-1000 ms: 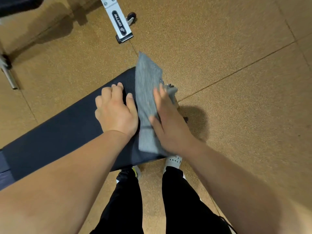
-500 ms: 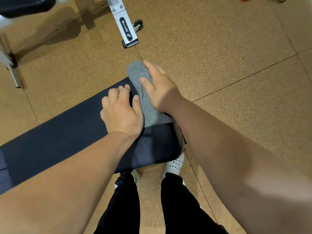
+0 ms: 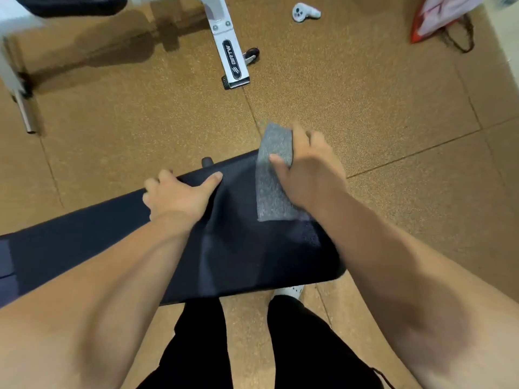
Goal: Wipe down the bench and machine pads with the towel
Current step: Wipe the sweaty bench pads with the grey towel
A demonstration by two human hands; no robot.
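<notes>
A dark padded bench [image 3: 241, 254] runs from the left edge to the middle of the view. A folded grey towel [image 3: 271, 181] lies across its far right end and hangs past the far edge. My right hand [image 3: 307, 169] presses on the towel, fingers around its far end. My left hand [image 3: 179, 193] grips the bench's far edge to the left of the towel, thumb on top of the pad. Damp streaks show on the pad near me.
A white machine frame leg [image 3: 230, 54] with a small wheel stands on the brown floor beyond the bench. A white controller [image 3: 304, 12] and a red and white bag [image 3: 441, 18] lie at the far right. A metal bar [image 3: 24, 108] is at the left. My legs stand below the bench.
My right hand has stayed at the far edge with the towel. My left hand has moved from lying flat beside the towel to gripping the bench's far edge. The view has tilted up.
</notes>
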